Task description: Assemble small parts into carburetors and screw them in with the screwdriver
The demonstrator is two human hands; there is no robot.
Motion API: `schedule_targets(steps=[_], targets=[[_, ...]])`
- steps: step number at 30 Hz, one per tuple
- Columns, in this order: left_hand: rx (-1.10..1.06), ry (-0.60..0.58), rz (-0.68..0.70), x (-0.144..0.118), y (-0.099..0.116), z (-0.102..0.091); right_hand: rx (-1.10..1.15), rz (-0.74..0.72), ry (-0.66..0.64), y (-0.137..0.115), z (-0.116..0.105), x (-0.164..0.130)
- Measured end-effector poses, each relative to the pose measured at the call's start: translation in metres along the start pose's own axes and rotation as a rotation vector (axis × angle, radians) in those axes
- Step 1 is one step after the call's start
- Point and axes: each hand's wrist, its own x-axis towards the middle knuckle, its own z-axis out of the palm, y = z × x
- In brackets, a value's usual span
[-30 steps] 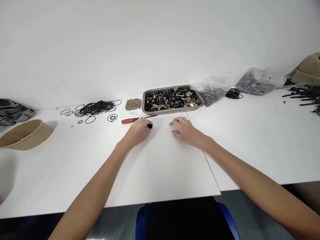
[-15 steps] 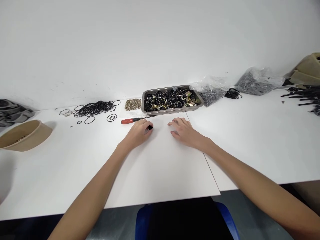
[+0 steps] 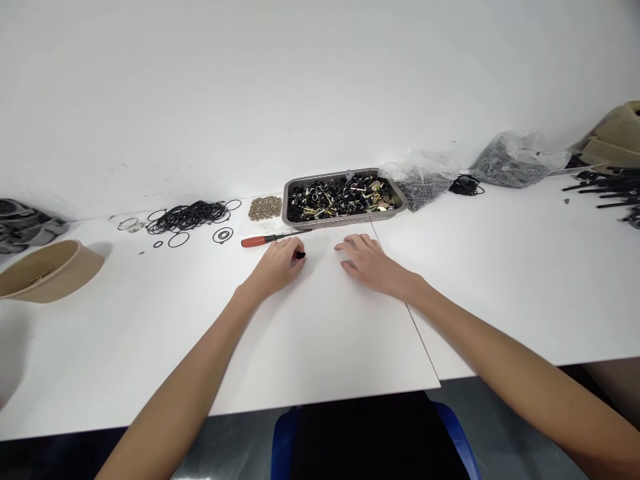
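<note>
Left hand (image 3: 277,265) palm down on white worktop (image 3: 320,347), fingers curled over small black part (image 3: 300,255) at fingertips, part touching worktop. Right hand (image 3: 369,262) flat, fingers spread and open, holding nothing, near left hand. Red-handled screwdriver (image 3: 265,239) just behind left hand. Metal tray (image 3: 343,198) full of black and brass parts behind both hands. Black rubber rings (image 3: 190,216) and pile of small brown pieces (image 3: 265,208) left of tray.

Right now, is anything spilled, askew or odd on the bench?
A few black O-rings lie loose apart from their pile, and small brown pieces sit heaped bare on the table beside the metal tray. Nothing looks damaged.
</note>
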Motion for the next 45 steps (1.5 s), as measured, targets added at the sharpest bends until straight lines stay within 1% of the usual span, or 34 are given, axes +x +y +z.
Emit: schedule_targets(steps=[4,12,19,25,35,45], targets=[[0.026,-0.031,0.028,0.0003,0.0003,-0.0006,0.001,0.002,-0.004,-0.0005,-0.0006,0.0003],[0.027,-0.038,0.067,0.0,-0.0044,0.0,-0.007,-0.007,0.002,0.001,0.0006,-0.0005],[0.028,-0.043,0.045,0.0002,0.0001,-0.003,-0.012,-0.016,0.0,0.0003,-0.0008,-0.0004],[0.052,-0.057,0.028,0.0002,-0.0002,-0.0022,-0.02,-0.012,-0.007,0.0004,-0.0007,-0.0001],[0.052,-0.072,0.05,0.0011,-0.0002,-0.0021,-0.031,-0.029,0.012,0.0016,0.0004,-0.0006],[0.047,-0.082,0.057,0.0008,-0.0029,0.0,-0.042,-0.02,-0.02,0.0003,-0.0014,-0.0007]])
